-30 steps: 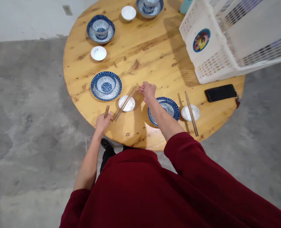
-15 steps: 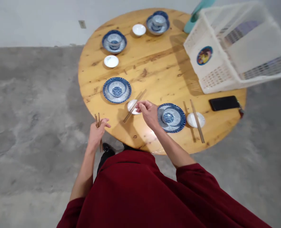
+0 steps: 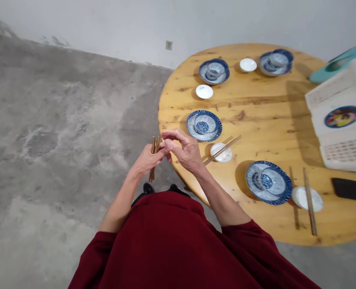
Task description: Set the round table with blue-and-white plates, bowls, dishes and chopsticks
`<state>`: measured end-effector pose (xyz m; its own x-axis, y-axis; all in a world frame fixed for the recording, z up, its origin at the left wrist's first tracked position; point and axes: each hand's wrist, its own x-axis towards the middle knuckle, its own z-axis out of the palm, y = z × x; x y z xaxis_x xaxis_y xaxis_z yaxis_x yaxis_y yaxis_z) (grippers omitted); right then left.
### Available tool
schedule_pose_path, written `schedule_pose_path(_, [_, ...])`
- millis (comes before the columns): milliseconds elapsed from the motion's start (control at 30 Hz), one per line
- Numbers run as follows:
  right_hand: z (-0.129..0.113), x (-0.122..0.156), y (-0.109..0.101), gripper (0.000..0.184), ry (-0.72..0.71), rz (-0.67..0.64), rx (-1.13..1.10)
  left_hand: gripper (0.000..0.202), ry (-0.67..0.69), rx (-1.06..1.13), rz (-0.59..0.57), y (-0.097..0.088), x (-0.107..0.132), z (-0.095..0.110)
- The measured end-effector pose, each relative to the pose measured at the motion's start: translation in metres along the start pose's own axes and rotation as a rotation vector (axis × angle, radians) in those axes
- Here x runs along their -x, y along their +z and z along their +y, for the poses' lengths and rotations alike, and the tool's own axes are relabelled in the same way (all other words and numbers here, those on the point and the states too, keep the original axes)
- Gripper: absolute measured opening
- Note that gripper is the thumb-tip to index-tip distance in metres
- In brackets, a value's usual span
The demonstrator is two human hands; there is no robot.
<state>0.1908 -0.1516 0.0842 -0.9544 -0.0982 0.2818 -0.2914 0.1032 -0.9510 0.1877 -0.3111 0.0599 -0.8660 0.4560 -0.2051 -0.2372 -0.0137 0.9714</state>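
My left hand (image 3: pixel 147 161) is closed around a bundle of wooden chopsticks (image 3: pixel 152 173), held upright just off the table's left edge. Right beside it is my right hand (image 3: pixel 184 151), its thumb and fingers curved and apart at the upper ends of the bundle. Whether its fingertips touch the sticks is hard to make out. Close to my right wrist, a pair of chopsticks (image 3: pixel 230 143) lies across a small white dish (image 3: pixel 225 155). Just beyond the hand sits a blue-and-white plate (image 3: pixel 190 130) with a matching bowl (image 3: pixel 202 123) on it.
The round wooden table (image 3: pixel 256 132) carries more blue-and-white plates with bowls, such as a near plate (image 3: pixel 283 196), plus small white dishes (image 3: pixel 204 92). Another chopstick pair (image 3: pixel 309 204) crosses the right-hand dish. A white plastic basket (image 3: pixel 334 140), a black phone (image 3: pixel 350 189) and a teal object (image 3: pixel 322 75) occupy the right.
My right hand has left the chopsticks on the white dish and moved left to my left hand's bundle. The view has swung left, shifting the table to the right.
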Motion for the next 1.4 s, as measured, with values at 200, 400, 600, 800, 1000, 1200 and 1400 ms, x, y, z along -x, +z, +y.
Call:
schedule_pose_path(200, [0.002,-0.001,0.041,0.022,0.051,0.015,0.011,0.048,-0.065,-0.083,0.045,-0.031,0.009,-0.001])
schedule_pose_path(400, [0.03,0.012,0.036,0.027,0.196,0.257,0.143,0.038,-0.074,-0.04,-0.006,-0.065,-0.004,-0.004])
schedule_pose_path(600, [0.061,0.039,0.001,0.032,0.36,0.484,0.259,0.037,-0.107,-0.057,-0.132,-0.06,-0.051,-0.002])
schedule_pose_path(800, [0.086,0.035,-0.086,0.032,0.679,0.776,0.878,0.038,-0.153,-0.143,-0.159,-0.089,-0.109,0.004])
schedule_pose_path(1000, [0.115,0.023,-0.14,0.032,1.11,0.793,0.978,0.034,-0.176,-0.2,-0.166,-0.118,-0.173,0.026])
schedule_pose_path(1200, [0.145,0.001,-0.134,0.033,1.288,0.753,1.037,0.036,-0.213,-0.209,-0.226,-0.12,-0.217,0.031])
schedule_pose_path(1400, [0.153,-0.002,-0.132,0.027,1.34,0.785,1.01,0.037,-0.243,-0.219,-0.297,-0.121,-0.238,0.031])
